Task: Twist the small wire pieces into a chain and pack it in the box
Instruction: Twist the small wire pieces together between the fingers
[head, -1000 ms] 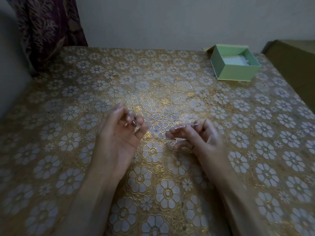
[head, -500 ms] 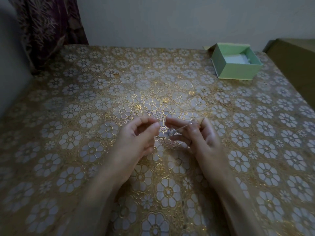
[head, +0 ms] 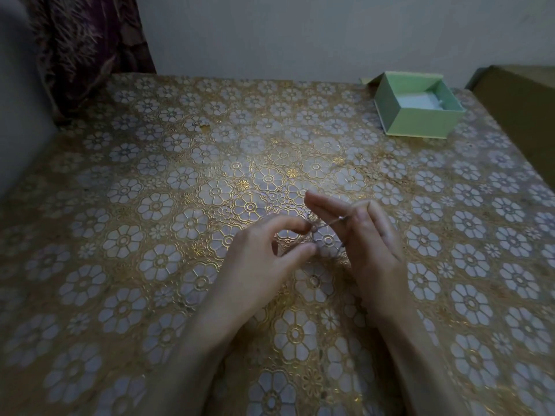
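Between the two hands, near the middle of the table, one thin wire (head: pixel 329 224) with a small bead on it runs from the left hand (head: pixel 264 253) up to the right hand (head: pixel 365 235). Left forefinger and thumb curl toward each other and pinch its lower end. The right hand's fingers lie nearly straight, pointing far-left, with the wire passing across them; whether they clamp it I cannot tell. How many wire pieces are joined is too fine to count. One open green box (head: pixel 417 105) stands at the far right, well apart. One flowered gold cloth (head: pixel 150 205) covers the table, and one dark curtain (head: pixel 87 46) hangs far left.
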A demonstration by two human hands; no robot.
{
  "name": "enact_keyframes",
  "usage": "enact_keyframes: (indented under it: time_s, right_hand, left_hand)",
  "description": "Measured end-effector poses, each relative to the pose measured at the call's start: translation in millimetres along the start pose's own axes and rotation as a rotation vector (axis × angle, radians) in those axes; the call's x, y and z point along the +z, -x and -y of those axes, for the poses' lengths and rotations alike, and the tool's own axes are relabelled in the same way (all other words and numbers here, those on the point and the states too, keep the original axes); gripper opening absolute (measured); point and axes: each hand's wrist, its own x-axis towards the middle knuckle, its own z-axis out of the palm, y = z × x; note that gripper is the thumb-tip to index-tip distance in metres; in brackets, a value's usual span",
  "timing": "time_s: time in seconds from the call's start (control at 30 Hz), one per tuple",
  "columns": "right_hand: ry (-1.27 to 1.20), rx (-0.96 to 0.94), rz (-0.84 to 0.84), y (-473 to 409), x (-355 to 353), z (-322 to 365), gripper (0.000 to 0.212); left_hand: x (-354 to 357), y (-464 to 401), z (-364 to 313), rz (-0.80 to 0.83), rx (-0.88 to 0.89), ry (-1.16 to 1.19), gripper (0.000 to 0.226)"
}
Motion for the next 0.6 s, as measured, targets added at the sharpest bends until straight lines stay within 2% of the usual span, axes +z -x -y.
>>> enact_keyframes:
  time_s: [0.13, 0.3, 0.37, 0.47, 0.6]
  right_hand:
    - [-0.072, 0.019, 0.015, -0.6, 1.3, 1.7, 0.038]
    - [-0.172, 0.007, 0.005, -3.1, -4.2, 1.3, 0.034]
    - [-0.155, -0.032, -0.003, -3.5, -5.8, -0.5, 0.028]
    - [-0.072, -0.063, -0.023, -3.8, -7.0, -2.6, 0.03]
    - [0.046, -0.088, -0.049, -3.1, -7.0, -2.6, 0.029]
  left_hand:
    - [4.9, 0.0, 2.8, 0.066, -0.064, 0.07, 0.034]
    - [2.9, 1.5, -3.8, 0.106, -0.089, 0.223, 0.017]
    - [0.7, 0.9, -4.2, 0.08, -0.087, 0.243, 0.013]
    - [-2.8, 0.2, -4.2, 0.047, -0.097, 0.297, 0.021]
    - [-8.0, 0.7, -2.9, 0.077, -0.098, 0.246, 0.009]
